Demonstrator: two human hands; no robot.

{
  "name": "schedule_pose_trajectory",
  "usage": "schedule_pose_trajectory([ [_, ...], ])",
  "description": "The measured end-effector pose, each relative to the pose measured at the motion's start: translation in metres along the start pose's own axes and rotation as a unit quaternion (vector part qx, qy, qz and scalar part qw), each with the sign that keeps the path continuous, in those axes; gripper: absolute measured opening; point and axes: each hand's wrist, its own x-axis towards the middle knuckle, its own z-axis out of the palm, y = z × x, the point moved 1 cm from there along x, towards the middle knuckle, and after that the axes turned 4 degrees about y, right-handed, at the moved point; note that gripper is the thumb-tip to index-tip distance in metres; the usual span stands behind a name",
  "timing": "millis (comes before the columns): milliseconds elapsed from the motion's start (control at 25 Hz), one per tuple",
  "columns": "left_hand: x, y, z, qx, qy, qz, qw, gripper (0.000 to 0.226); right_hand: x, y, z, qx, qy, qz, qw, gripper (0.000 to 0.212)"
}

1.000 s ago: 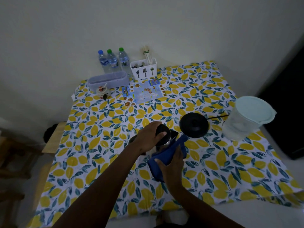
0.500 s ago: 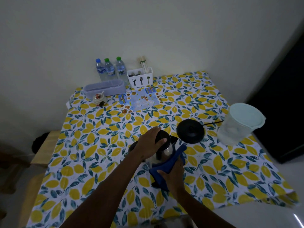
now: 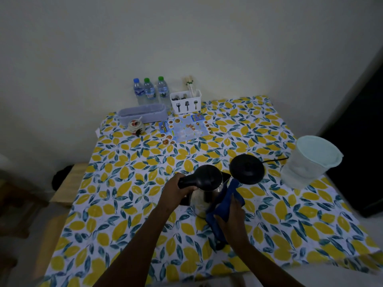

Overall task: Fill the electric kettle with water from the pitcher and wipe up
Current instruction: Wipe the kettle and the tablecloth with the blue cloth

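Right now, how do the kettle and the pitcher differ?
The kettle is shiny metal with a black lid; the pitcher is pale translucent plastic with a light lid. The kettle is gripped by the left hand and wiped with a blue cloth; the pitcher stands untouched. Both have lids on.

3 water bottles point(image 3: 149, 91), white cutlery caddy point(image 3: 186, 102), lavender tray point(image 3: 143, 113), printed leaflet point(image 3: 185, 129)

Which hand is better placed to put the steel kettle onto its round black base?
Probably the left hand: it grips the steel kettle by its handle, while the right hand holds the blue cloth. The round black base lies nearby.
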Motion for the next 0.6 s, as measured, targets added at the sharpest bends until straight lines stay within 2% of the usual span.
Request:
schedule_pose_trajectory([
  [160,-0.001,0.004,0.003,-0.048,0.047,-0.014,0.998,0.046,0.016,0.011,-0.009,-0.034,-0.012,-0.021,0.999,0.084],
  [240,0.001,0.003,0.004,-0.072,0.088,-0.021,0.993,0.040,0.026,0.019,-0.018,-0.091,-0.029,-0.042,0.995,0.083],
  [360,0.007,0.001,0.004,-0.086,0.157,-0.038,0.983,0.032,0.046,0.037,-0.031,-0.176,-0.097,-0.047,0.979,0.085],
  [480,0.019,-0.001,0.007,-0.087,0.189,-0.041,0.977,0.030,0.070,0.048,-0.042,-0.303,-0.169,-0.070,0.935,0.086],
  [600,0.027,-0.005,0.010,-0.085,0.226,-0.056,0.969,0.032,0.088,0.050,-0.050,-0.440,-0.237,-0.050,0.865,0.083],
])
